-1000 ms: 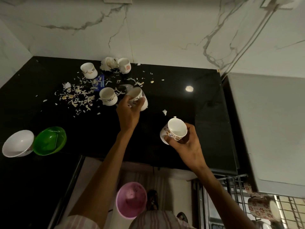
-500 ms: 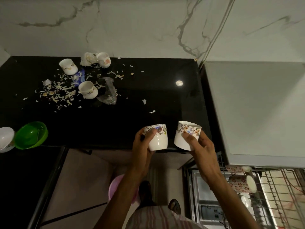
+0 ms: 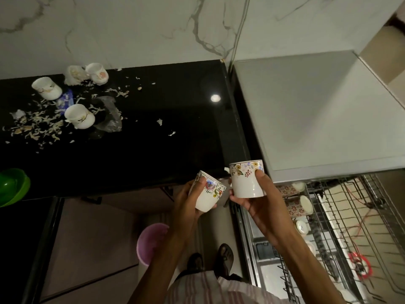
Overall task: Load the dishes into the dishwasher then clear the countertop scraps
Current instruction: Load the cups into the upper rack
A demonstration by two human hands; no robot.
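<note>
Floral cups sit one in each hand off the countertop's (image 3: 153,163) front right corner: the left hand (image 3: 188,200) grips the tilted cup (image 3: 209,197), the right hand (image 3: 260,205) the upright cup (image 3: 246,179). Beside them the dishwasher rack (image 3: 341,216) holds mugs (image 3: 299,206); scraps (image 3: 41,126) litter the countertop's back left.

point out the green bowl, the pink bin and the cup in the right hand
green bowl (image 3: 12,186), head view, on its inner wall at the left edge
pink bin (image 3: 151,242), head view, on its open rim by the left forearm
cup in the right hand (image 3: 247,183), head view, on its white side
</note>
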